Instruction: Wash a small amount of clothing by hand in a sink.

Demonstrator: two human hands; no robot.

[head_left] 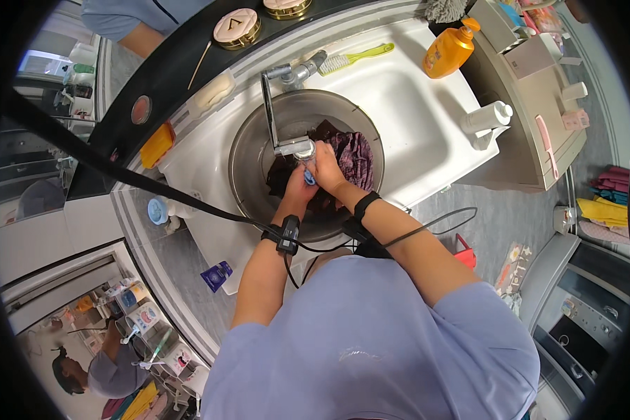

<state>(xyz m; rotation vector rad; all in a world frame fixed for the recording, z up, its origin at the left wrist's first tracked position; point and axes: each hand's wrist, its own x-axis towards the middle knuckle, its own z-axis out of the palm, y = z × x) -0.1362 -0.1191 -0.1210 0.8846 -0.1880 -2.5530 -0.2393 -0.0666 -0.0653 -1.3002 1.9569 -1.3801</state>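
While both hands pinch a small blue thing [309, 178] under the tap spout [295, 147], it sits at the centre of the metal basin [248, 150] in the white sink [413, 119]. Left hand [299, 187] and right hand [327, 170] close narrowly on it, over dark purple cloth [355, 157] at 3 o'clock. Wet fingers could let it slip into the cloth. An orange bottle [449, 50] stands at 1 o'clock.
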